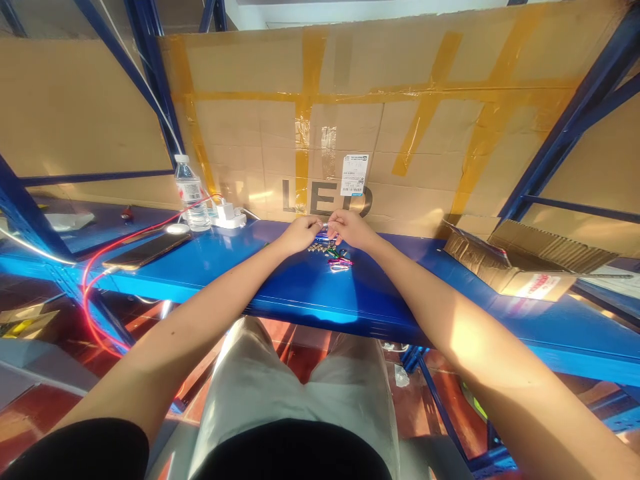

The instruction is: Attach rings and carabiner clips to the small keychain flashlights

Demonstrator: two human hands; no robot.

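Above the blue shelf top point(285, 287), my left hand point(301, 235) and my right hand point(352, 229) meet with their fingertips pinched. Between them is a small silvery metal piece point(325, 226), too small to name, which both hands seem to grip. Just below my fingers lies a little heap of shiny coloured metal clips point(341, 262), shaped like carabiners, in pink, green, blue and silver. Beside the heap, towards my left hand, are several small gold-coloured metal parts point(316, 248). My fingers partly hide the back of the heap.
On the left are a phone point(147, 251) with a red cable, a water bottle point(193, 197) and a white power adapter point(227, 215). An opened cardboard box point(520, 260) stands on the right. A large taped cardboard sheet point(400, 133) rises behind the shelf between blue posts.
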